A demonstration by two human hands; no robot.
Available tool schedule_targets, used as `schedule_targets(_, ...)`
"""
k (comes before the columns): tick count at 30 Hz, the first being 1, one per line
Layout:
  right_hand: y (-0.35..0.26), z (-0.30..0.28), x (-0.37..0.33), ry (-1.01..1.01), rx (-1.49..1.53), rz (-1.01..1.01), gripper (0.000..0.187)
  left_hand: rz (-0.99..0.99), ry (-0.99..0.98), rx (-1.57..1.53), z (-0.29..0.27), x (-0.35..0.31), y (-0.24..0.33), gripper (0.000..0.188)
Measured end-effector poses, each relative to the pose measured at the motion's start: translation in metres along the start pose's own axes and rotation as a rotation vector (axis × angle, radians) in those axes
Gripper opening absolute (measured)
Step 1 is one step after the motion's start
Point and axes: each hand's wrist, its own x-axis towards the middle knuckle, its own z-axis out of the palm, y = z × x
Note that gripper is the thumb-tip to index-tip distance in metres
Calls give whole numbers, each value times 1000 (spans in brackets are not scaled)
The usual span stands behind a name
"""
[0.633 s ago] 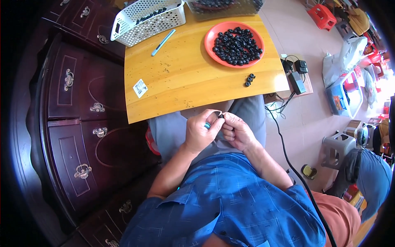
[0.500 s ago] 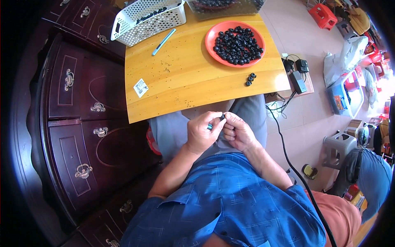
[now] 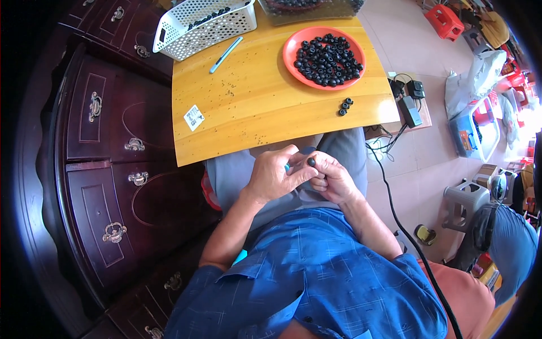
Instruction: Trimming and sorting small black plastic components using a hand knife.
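Over my lap, just off the table's front edge, my two hands meet. My right hand (image 3: 334,179) is closed, pinching a small black round part (image 3: 311,162) between thumb and fingertip. My left hand (image 3: 275,176) is curled round a slim teal tool (image 3: 287,168), most of which its fingers hide; its thumb reaches to the black part. What kind of tool it is I cannot make out. On the table an orange-red plate (image 3: 290,63) carries a heap of similar black parts, ring-shaped with holes. Several loose black parts (image 3: 345,107) lie between the plate and the front edge.
The yellow wooden table (image 3: 254,110) bears a slim teal pen-like tool (image 3: 226,55), a white label (image 3: 193,117) and dark crumbs. Behind stand a white perforated basket (image 3: 226,31) and a clear bin (image 3: 310,16). Dark drawers (image 3: 90,135) flank my left; a black cable (image 3: 389,195) runs at right.
My left hand has turned, its thumb now stretched toward my right fingertips. The black part shows more plainly in my right pinch. The things on the table keep their places.
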Motion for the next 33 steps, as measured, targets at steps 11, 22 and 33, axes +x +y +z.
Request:
schedule_targets(11, -1, 5, -1, 113, -74, 6, 17, 31, -31, 108, 7, -1, -2, 46)
schedule_targets(22, -36, 0, 1, 528, -875, -548, 19, -80, -40, 18, 10, -15, -16, 40)
schedule_targets(33, -86, 17, 10, 841, -1647, -537, 24, -109, -81, 41, 13, -16, -15, 40)
